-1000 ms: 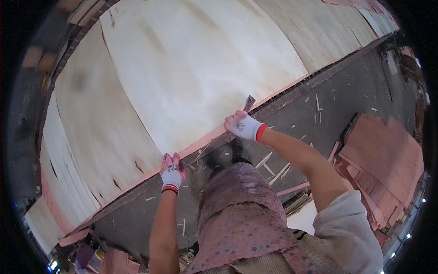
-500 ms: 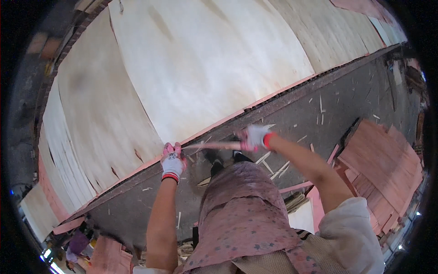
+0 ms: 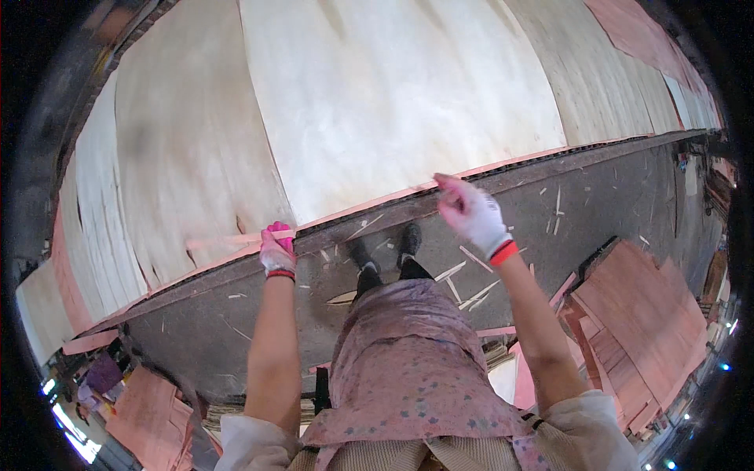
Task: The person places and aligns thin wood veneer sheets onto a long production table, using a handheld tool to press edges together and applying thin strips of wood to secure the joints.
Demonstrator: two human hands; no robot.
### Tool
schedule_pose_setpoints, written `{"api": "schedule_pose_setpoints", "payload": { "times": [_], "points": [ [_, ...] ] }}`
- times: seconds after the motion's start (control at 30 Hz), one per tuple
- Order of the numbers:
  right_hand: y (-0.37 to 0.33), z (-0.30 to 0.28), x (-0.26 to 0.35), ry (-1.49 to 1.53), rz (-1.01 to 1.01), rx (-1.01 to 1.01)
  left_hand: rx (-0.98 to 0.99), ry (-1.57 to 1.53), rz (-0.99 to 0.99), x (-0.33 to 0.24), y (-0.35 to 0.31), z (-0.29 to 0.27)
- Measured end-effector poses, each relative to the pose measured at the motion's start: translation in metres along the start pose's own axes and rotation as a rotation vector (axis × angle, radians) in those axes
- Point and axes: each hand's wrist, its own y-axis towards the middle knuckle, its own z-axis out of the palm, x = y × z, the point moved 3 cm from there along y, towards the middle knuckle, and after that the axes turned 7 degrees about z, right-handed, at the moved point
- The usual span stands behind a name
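My left hand (image 3: 278,250), in a white glove with pink-stained fingers, is closed round one end of a thin pink veneer strip (image 3: 224,240). The strip's other end reaches left over the pale wood veneer sheets (image 3: 408,102), blurred by motion. My right hand (image 3: 473,216), gloved alike, hovers by the sheets' near edge, farther right. Its index finger points toward that edge and its thumb stands apart; I see nothing held between them. Along the near edge, a pink layer (image 3: 393,198) shows beneath the pale sheets.
Wood slivers (image 3: 471,298) litter the grey floor (image 3: 605,196) around my shoes (image 3: 409,239). Pink veneer stacks stand at the right (image 3: 644,314) and lower left (image 3: 153,416). A person (image 3: 102,385) is at the far lower left. A pink sheet (image 3: 628,31) covers the far right corner.
The strip was stretched between both hands; now only my left hand holds it, and it swings out to the left. My right hand has moved up and right toward the sheets' edge.
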Motion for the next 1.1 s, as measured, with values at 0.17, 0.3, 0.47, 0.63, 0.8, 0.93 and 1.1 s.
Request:
{"api": "schedule_pose_setpoints", "payload": {
  "times": [0.17,0.3,0.47,0.63,0.8,0.93,1.1],
  "points": [
    [0.001,0.058,0.011,-0.406,-0.158,0.079,-0.217,-0.144,0.007,-0.015,-0.041,0.031],
    [0.000,0.093,0.014,-0.318,-0.094,0.179,0.022,0.745,0.249,-0.054,-0.042,0.038],
    [0.023,0.100,0.001,-0.936,0.134,0.070,-0.227,0.359,0.051,-0.030,-0.022,0.009],
    [0.035,0.122,-0.030,-0.963,0.305,0.222,0.626,1.181,0.234,0.079,-0.121,0.050],
    [0.038,0.098,-0.053,-0.682,0.083,0.090,0.509,0.274,-0.415,0.047,-0.211,0.111],
    [0.025,0.093,-0.017,0.492,0.407,0.287,0.471,-0.071,-0.186,-0.015,-0.177,0.095],
    [-0.032,0.147,0.047,0.576,0.355,0.611,0.376,-0.123,-0.100,-0.049,-0.170,0.095]
  ]
}}
